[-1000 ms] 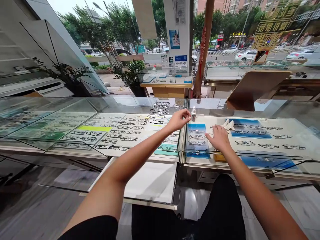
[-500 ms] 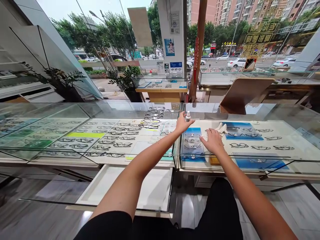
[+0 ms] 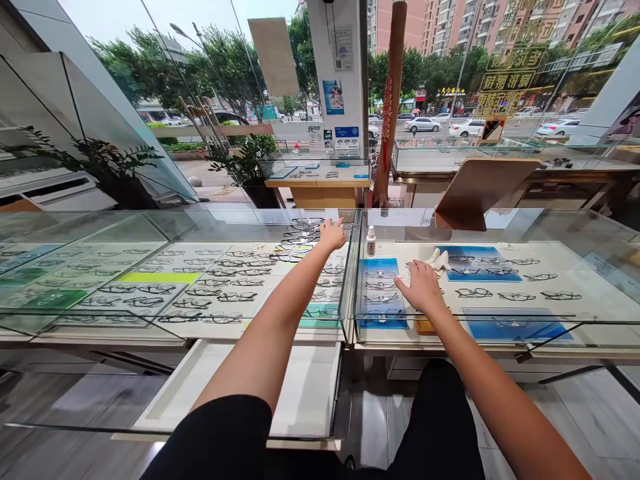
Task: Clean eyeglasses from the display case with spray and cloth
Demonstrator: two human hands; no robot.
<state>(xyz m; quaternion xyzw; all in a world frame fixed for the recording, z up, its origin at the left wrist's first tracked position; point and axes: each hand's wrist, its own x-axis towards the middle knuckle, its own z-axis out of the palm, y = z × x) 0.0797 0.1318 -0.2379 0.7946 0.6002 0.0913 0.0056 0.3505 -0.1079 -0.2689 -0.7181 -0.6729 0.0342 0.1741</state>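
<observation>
My left hand (image 3: 333, 235) reaches over the left display case, its fingers apart, at the right end of a row of eyeglasses (image 3: 300, 233) on the glass top. Whether its fingertips touch a frame there I cannot tell. My right hand (image 3: 424, 285) rests on the right case with thumb spread and fingers partly over a crumpled pale cloth (image 3: 441, 261). A small white spray bottle (image 3: 371, 241) stands upright on the glass between my hands, touched by neither.
Under the glass lie several eyeglass frames, some on blue cards (image 3: 384, 280). An open white drawer (image 3: 305, 387) juts out below the left case. A brown tilted stand (image 3: 480, 193), probably a mirror's back, rises at the rear. My knee (image 3: 440, 400) is near the right case.
My left hand has let go of the spray bottle, which now stands on the glass, and has moved left to the eyeglasses. My right hand has stayed by the cloth.
</observation>
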